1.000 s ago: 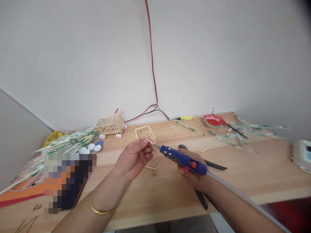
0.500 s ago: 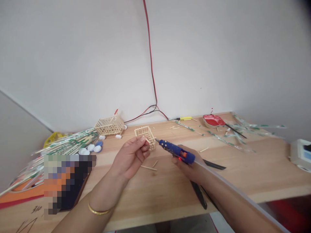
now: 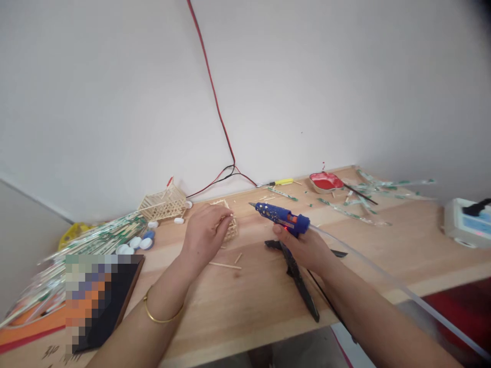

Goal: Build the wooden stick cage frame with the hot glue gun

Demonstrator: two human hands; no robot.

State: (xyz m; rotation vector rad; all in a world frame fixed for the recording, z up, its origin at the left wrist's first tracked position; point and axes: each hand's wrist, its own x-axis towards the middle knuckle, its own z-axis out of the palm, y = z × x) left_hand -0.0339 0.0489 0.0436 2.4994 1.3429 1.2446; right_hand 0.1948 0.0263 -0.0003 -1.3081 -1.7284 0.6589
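My right hand is closed round the handle of a blue hot glue gun. Its nozzle points left, and a long clear glue stick trails from its back. My left hand is closed in a pinch, its fingertips over a small frame of wooden sticks. A short wooden stick is in that pinch, mostly hidden by the fingers. The hand covers much of the frame. A gap separates the nozzle from my left fingers. Loose wooden sticks lie just in front of the frame.
A larger stick cart stands at the back left, near white bottle caps and wrapped chopsticks. Black scissors lie below my right hand. Behind are a yellow-handled tool and a red-stained dish. A white box stands right.
My left hand has turned palm down and moved over the small frame. The glue gun's nozzle has drawn away from my left fingers. The camera view has shifted slightly.
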